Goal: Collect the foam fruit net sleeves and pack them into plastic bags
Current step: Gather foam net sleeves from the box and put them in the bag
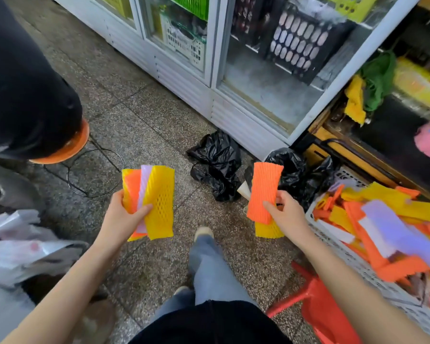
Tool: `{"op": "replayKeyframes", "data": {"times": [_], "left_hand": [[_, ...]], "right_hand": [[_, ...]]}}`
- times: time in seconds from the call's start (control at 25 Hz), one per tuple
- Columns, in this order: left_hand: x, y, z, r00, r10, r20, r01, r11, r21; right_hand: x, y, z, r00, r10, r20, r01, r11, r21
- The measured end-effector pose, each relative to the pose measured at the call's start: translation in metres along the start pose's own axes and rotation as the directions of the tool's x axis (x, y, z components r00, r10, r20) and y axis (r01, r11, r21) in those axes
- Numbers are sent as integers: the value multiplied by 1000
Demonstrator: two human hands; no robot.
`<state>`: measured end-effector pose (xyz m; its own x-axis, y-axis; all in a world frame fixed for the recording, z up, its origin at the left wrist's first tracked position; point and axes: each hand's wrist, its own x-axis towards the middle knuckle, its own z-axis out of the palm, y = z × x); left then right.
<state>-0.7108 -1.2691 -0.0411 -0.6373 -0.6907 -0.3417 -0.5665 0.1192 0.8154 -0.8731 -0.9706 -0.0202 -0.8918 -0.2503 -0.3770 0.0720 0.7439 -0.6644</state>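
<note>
Speckled floor (184, 209) shows between left hand (121, 219) and right hand (286, 212), fingers (142, 211) clamped on sleeves (159, 194).

Small shop, glass-door display fridge (258, 78), stacked crates (298, 43)

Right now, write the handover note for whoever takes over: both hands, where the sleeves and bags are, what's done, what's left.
Left hand: grips a fanned stack of yellow, orange and lilac foam net sleeves.
Right hand: fingers pinch an orange foam net sleeve over a yellow foam net sleeve.
Supply: heap of loose foam sleeves in the white plastic lattice crate, right.
Bags: crumpled black plastic bags on the floor ahead.
Done: two handfuls collected; nothing visibly bagged.
Left: bag these, then empty the crate.
</note>
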Motion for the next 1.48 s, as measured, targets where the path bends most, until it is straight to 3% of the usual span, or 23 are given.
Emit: {"op": "replayKeyframes", "data": {"times": [0.4,0.68,0.88,0.96,1.04,1.16,1.32,1.48], "left_hand": [[195,91,26,997,-11,70,8,999,38],[305,149,85,960,-36,279,21,998,56],[384,184,116,904,80,419,-88,996,0],[412,186,128,877,87,472,-58,995,-76],[439,174,150,820,61,569,-28,997,-67],[456,152,187,663,-18,748,-23,999,45],[474,124,251,466,-100,879,42,995,91],[502,72,312,356,-59,932,-193,972,136]], "right_hand": [[190,-92,-3,1000,10,-14,-10,1000,-1],[281,-181,57,997,-64,31,65,997,-37],[341,-234,95,993,103,52,-111,980,168],[360,-240,106,983,175,52,-182,955,235],[380,-232,118,968,250,-9,-233,916,328],[400,-205,132,927,368,-65,-306,848,433],[434,-140,159,807,551,-213,-394,770,501],[474,-58,189,699,681,-219,-519,694,499]]}}
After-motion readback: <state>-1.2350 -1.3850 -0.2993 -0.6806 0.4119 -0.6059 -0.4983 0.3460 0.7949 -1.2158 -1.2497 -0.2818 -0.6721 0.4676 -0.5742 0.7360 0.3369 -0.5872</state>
